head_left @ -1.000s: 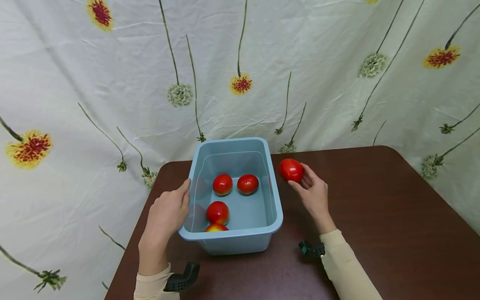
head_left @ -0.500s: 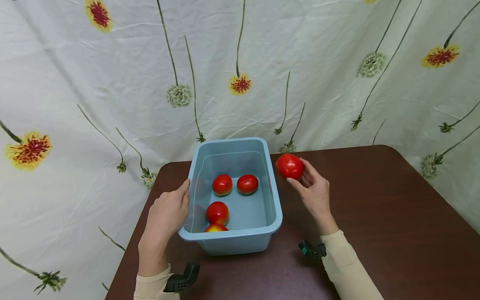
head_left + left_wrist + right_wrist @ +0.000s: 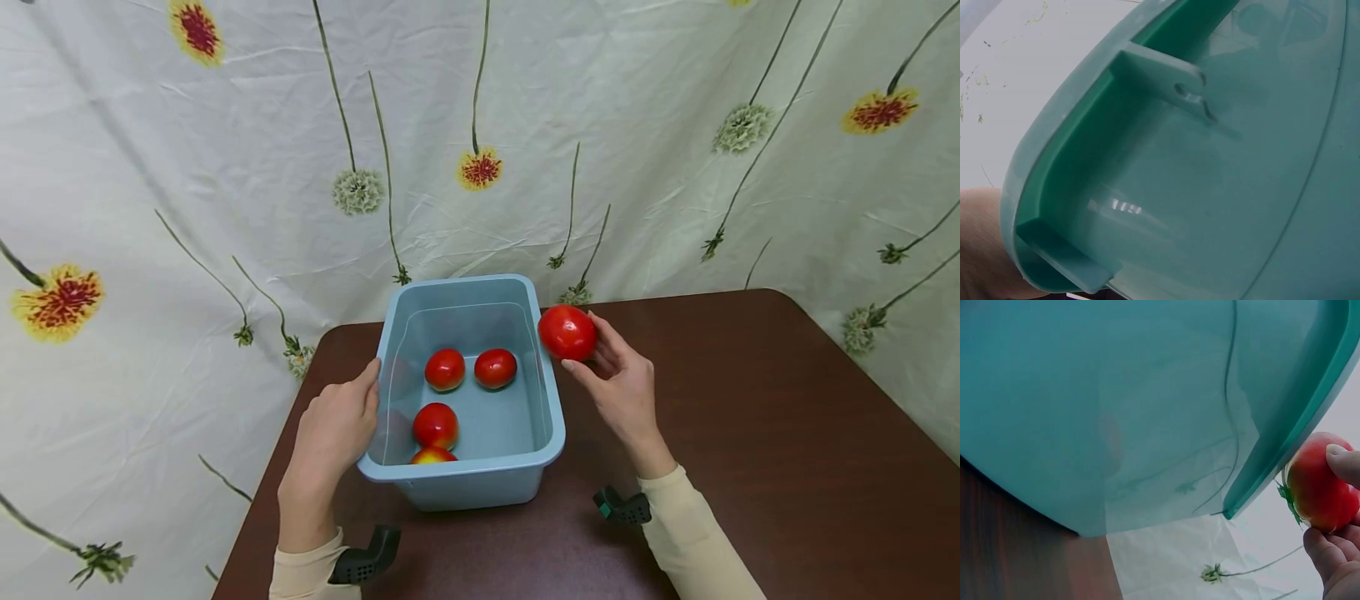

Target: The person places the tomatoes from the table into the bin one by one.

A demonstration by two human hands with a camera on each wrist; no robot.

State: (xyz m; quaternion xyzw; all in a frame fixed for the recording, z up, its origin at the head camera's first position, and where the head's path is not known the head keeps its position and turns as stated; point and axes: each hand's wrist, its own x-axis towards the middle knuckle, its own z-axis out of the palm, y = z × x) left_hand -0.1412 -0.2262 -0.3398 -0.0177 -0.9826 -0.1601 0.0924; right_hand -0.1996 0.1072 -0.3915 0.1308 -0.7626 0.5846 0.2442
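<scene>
A light-blue plastic bin (image 3: pixel 465 468) stands on the table, with several round red fruits in its bottom; two of them (image 3: pixel 445 369) (image 3: pixel 495 368) lie towards the back. Another (image 3: pixel 435 425) sits near the front left, touching a red-and-yellow one (image 3: pixel 432 455) partly hidden by the front rim. My left hand (image 3: pixel 337 425) holds the bin's left rim (image 3: pixel 1054 131). Beside the right rim, my right hand (image 3: pixel 624 379) holds a shiny red tomato (image 3: pixel 567 332) between thumb and fingers. Green leaves show on this tomato (image 3: pixel 1322 487) in the right wrist view.
The dark brown table (image 3: pixel 757 433) extends to the right of the bin. Behind it hangs a white cloth (image 3: pixel 660 183) printed with flowers. Each wrist wears a black camera mount, the left one (image 3: pixel 366 557) near the table's front.
My right hand has raised the tomato slightly and moved it left, up to the bin's right rim. The left hand and the bin have stayed in place.
</scene>
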